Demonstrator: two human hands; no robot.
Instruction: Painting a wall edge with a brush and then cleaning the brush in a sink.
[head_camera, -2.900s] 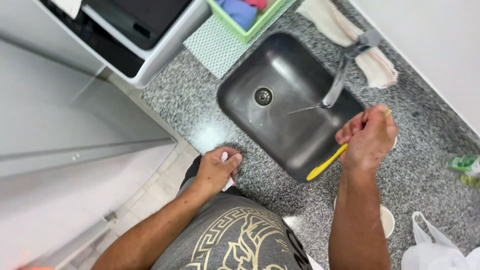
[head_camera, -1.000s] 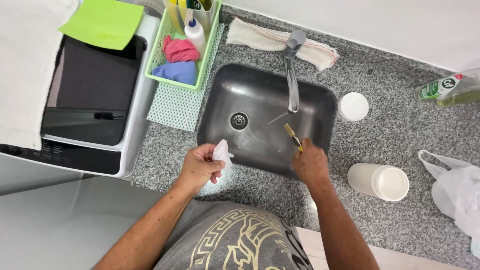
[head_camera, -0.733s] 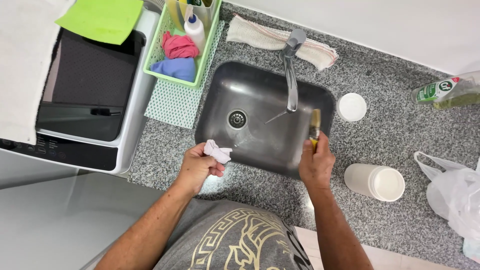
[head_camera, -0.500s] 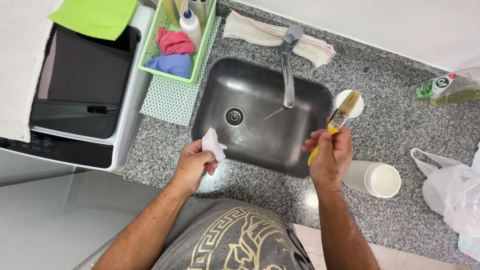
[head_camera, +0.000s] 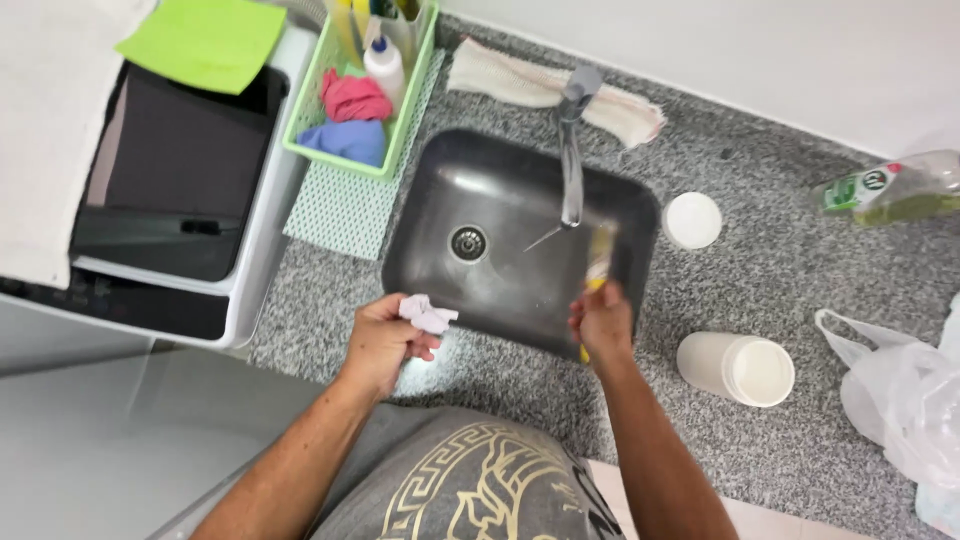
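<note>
My left hand (head_camera: 385, 340) grips a crumpled white tissue (head_camera: 428, 312) just in front of the steel sink (head_camera: 440, 180), over the granite counter's near edge. My right hand (head_camera: 602, 325) holds a yellow-handled brush (head_camera: 599, 262) over the sink's right side, bristles pointing away from me and blurred by motion. The brush head sits below and to the right of the tap (head_camera: 572, 150).
A white lid (head_camera: 692, 220) and a white tub on its side (head_camera: 735, 368) lie right of the sink. A green caddy (head_camera: 365, 90) with cloths and a bottle stands at left, on a green mat. Plastic bag (head_camera: 905, 390) and green bottle (head_camera: 880, 190) are at right.
My right hand swung the brush out toward the white lid, then brought it back over the sink's right side. My left hand kept the tissue by the sink's front edge.
</note>
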